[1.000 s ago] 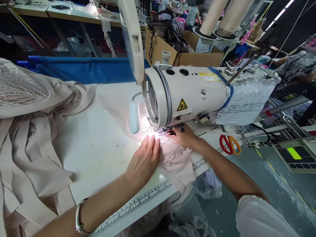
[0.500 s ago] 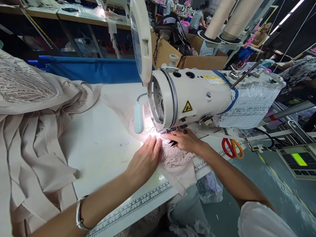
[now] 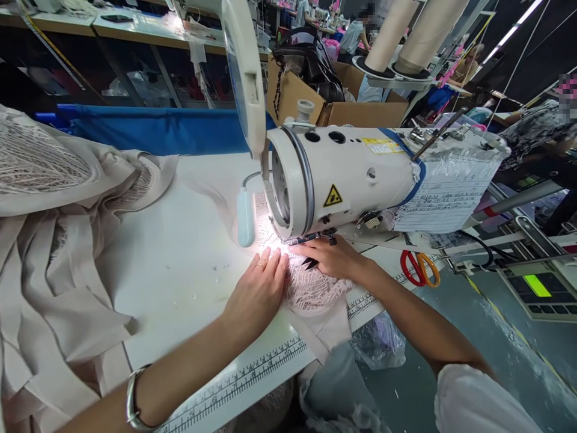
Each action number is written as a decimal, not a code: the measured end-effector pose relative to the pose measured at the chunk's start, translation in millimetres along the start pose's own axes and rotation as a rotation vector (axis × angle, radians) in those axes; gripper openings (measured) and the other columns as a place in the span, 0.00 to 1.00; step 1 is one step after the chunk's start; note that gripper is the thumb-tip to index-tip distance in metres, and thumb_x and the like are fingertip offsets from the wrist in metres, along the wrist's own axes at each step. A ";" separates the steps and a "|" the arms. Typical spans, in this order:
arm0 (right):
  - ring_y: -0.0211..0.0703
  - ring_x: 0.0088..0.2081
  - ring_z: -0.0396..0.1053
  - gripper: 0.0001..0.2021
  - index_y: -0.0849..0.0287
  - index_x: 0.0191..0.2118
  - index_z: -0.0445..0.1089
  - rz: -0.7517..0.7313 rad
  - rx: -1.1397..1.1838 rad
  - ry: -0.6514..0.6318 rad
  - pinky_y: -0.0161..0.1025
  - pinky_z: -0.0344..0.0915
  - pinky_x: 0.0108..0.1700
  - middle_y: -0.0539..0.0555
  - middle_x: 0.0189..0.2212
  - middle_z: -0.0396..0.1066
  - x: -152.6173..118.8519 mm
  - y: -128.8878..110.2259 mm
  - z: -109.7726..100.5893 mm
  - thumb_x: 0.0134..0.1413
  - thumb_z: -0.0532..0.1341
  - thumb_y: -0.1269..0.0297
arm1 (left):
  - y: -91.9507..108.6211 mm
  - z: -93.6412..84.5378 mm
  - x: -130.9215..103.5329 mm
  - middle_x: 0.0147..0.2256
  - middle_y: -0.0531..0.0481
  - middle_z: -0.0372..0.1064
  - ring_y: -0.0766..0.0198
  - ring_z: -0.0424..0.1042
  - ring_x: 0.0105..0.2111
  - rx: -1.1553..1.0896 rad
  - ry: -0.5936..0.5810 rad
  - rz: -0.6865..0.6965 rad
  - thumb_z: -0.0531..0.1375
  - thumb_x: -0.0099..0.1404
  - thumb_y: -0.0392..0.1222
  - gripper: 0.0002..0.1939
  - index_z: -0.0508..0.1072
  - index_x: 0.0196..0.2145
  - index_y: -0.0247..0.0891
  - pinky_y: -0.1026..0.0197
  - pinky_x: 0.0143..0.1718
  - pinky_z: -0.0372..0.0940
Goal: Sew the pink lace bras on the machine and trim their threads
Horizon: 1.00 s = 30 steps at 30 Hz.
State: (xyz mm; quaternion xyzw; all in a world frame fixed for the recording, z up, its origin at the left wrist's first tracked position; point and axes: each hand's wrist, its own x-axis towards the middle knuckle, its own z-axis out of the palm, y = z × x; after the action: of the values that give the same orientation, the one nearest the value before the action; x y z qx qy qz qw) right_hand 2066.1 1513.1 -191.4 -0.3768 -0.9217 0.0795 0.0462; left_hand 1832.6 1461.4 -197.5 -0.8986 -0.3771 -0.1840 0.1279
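Observation:
Pale pink lace fabric (image 3: 311, 290) lies under the lit needle area of a white sewing machine (image 3: 351, 174). My left hand (image 3: 259, 288) rests flat on the fabric's left edge, fingers extended and side by side, a ring on one finger. To its right, my right hand (image 3: 331, 255) is on the lace just below the machine head, with dark pointed snips (image 3: 310, 263) showing under its palm. Its fingertips are partly hidden by the machine parts, and how the snips are held is unclear. The fabric's plain edge hangs over the table's front.
A pile of pink lace pieces (image 3: 58, 240) covers the left side. Red and orange-handled scissors (image 3: 419, 269) lie at the right of the ruler-marked table edge (image 3: 252, 379). Behind stand a cardboard box (image 3: 365, 114) and thread cones (image 3: 392, 36). People are in the background.
The whole view has shifted slightly, so the machine and table appear a little further left. Both hands stay at the same place on the fabric, with hardly any movement.

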 end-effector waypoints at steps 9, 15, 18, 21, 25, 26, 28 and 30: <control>0.45 0.45 0.72 0.36 0.47 0.64 0.62 -0.014 -0.045 0.029 0.37 0.68 0.42 0.52 0.51 0.73 0.5 -0.4 0.4 0.50 0.56 0.82 | -1.4 -4.9 -0.4 0.56 0.27 0.69 0.34 0.69 0.57 0.038 -0.108 0.024 0.47 0.68 0.27 0.22 0.69 0.57 0.20 0.36 0.53 0.68; 0.44 0.42 0.71 0.34 0.50 0.62 0.65 -0.018 -0.073 0.047 0.36 0.65 0.38 0.53 0.46 0.75 1.2 -4.2 -3.7 0.50 0.56 0.82 | -4.9 -6.6 2.4 0.54 0.29 0.71 0.35 0.70 0.55 0.049 -0.075 0.046 0.47 0.66 0.26 0.23 0.71 0.55 0.19 0.38 0.52 0.69; 0.44 0.41 0.71 0.33 0.50 0.61 0.66 -0.013 -0.086 0.051 0.36 0.64 0.36 0.53 0.46 0.75 0.7 -8.3 -8.6 0.50 0.56 0.82 | -7.6 -6.9 3.0 0.54 0.30 0.72 0.36 0.70 0.55 0.035 -0.073 0.048 0.47 0.66 0.25 0.23 0.71 0.54 0.20 0.38 0.53 0.69; 0.44 0.41 0.70 0.32 0.51 0.60 0.67 -0.003 -0.113 0.058 0.36 0.61 0.33 0.52 0.46 0.75 -0.2 -12.4 -13.6 0.51 0.55 0.83 | -10.2 -6.2 3.0 0.54 0.31 0.72 0.37 0.71 0.55 0.023 -0.063 0.048 0.47 0.66 0.26 0.22 0.72 0.54 0.21 0.39 0.53 0.69; 0.43 0.39 0.70 0.32 0.52 0.61 0.66 -0.020 -0.115 0.047 0.36 0.60 0.32 0.53 0.45 0.74 0.0 -14.4 -16.2 0.51 0.54 0.83 | -14.1 -3.7 2.1 0.53 0.33 0.74 0.38 0.71 0.55 0.020 -0.054 0.057 0.47 0.67 0.25 0.22 0.72 0.54 0.22 0.40 0.54 0.67; 0.43 0.39 0.70 0.32 0.52 0.61 0.66 -0.022 -0.111 0.042 0.36 0.60 0.32 0.53 0.45 0.74 0.1 -14.4 -16.0 0.51 0.54 0.83 | -15.2 -2.8 1.7 0.52 0.33 0.74 0.38 0.71 0.55 0.019 -0.055 0.058 0.47 0.67 0.24 0.22 0.71 0.54 0.22 0.40 0.55 0.67; 0.44 0.39 0.70 0.32 0.53 0.61 0.66 -0.013 -0.109 0.041 0.36 0.60 0.31 0.54 0.46 0.74 0.1 -14.1 -15.3 0.51 0.54 0.83 | -17.7 -1.2 0.9 0.53 0.34 0.74 0.37 0.70 0.56 0.007 -0.059 0.064 0.47 0.66 0.24 0.23 0.70 0.55 0.21 0.39 0.55 0.66; 0.44 0.40 0.70 0.32 0.53 0.61 0.65 -0.002 -0.109 0.044 0.36 0.60 0.31 0.54 0.47 0.74 0.1 -13.6 -14.0 0.51 0.54 0.83 | -20.8 0.1 0.3 0.54 0.33 0.73 0.37 0.69 0.57 -0.010 -0.062 0.075 0.47 0.66 0.23 0.23 0.70 0.55 0.21 0.39 0.55 0.65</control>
State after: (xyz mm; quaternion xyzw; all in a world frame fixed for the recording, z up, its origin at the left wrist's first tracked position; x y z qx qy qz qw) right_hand 2058.8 1505.1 -175.1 -0.3797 -0.9237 0.0209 0.0457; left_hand 1817.8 1475.8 -195.6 -0.9181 -0.3461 -0.1528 0.1184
